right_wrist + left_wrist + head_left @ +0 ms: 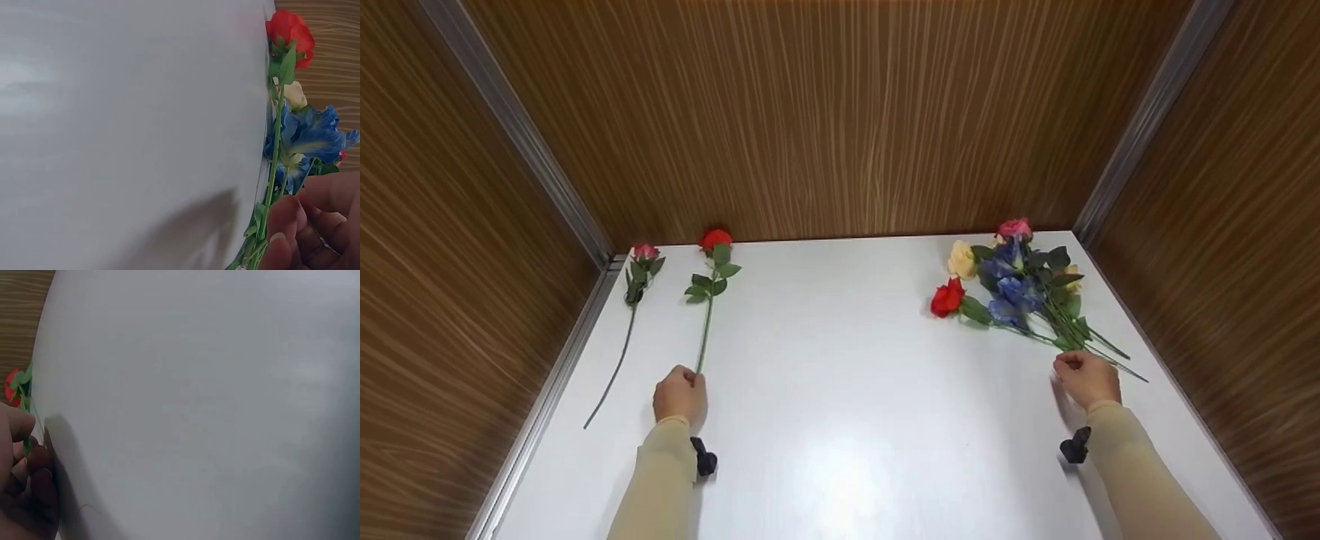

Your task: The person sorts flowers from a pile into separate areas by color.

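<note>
On the left side of the white table, my left hand (679, 396) pinches the lower stem of a red rose (715, 240) with green leaves. The stem runs between the thumb and fingers in the left wrist view, while the bloom lies toward the back wall. Over on the right, my right hand (1087, 377) is beside the stems of a flower bunch (1020, 289), fingers loosely curled, with no stem visible between the fingertips. Blue irises (315, 135), a red rose (289, 36), yellow flowers (961, 260) and a pink rose (1015, 228) make up the bunch.
A pink rose (645, 253) with a dark, curved stem lies left of my left hand. Wood-grain panels (840, 120) enclose the white table (840, 337) at the back and both sides. Metal rails (532, 172) run along the corners.
</note>
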A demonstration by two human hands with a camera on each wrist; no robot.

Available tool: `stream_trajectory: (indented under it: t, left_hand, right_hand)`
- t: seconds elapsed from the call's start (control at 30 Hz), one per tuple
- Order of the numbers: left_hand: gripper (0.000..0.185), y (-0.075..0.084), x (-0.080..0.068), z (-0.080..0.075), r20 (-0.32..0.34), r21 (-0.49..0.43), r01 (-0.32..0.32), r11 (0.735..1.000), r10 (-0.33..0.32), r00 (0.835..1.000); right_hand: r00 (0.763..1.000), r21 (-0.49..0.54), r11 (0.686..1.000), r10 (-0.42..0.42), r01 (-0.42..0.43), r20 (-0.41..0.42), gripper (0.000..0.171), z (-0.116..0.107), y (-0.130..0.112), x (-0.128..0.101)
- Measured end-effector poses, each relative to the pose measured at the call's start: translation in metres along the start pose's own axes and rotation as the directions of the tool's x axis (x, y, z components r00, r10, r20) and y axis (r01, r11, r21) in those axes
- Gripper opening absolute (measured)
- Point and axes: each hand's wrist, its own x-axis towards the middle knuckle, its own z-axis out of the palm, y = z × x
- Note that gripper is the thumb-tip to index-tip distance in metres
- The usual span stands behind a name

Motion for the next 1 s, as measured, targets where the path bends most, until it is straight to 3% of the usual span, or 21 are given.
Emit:
stream_trajectory:
  t: [0.17,0.37,0.5,0.77,1.0]
  left_hand:
    - [0.022,-0.003,0.006,-0.001,0.05,-0.02,0.018,1.0,-0.017,0.999]
    - [0.021,-0.003,0.007,-0.002,0.082,-0.022,0.047,0.999,-0.045,0.996]
    - [0.02,-0.002,0.005,-0.003,0.07,-0.004,0.038,0.999,-0.037,0.997]
    - [0.019,-0.001,0.004,-0.002,0.068,0.011,0.045,0.999,-0.045,0.997]
    - [0.019,0.003,0.003,-0.003,0.088,0.007,0.059,0.998,-0.06,0.994]
  right_hand:
    - [0.996,-0.057,0.998,-0.017,0.012,-0.085,0.029,-0.002,0.002,0.003]
    - [0.986,-0.077,0.993,0.078,-0.089,-0.144,0.039,-0.005,0.011,0.008]
    - [0.984,-0.088,0.988,0.118,-0.131,-0.131,0.048,-0.007,0.016,0.013]
    - [0.984,-0.183,0.967,0.175,-0.175,-0.016,0.049,-0.004,0.023,0.019]
    - [0.976,-0.142,0.968,0.197,-0.208,-0.087,0.041,-0.004,0.027,0.022]
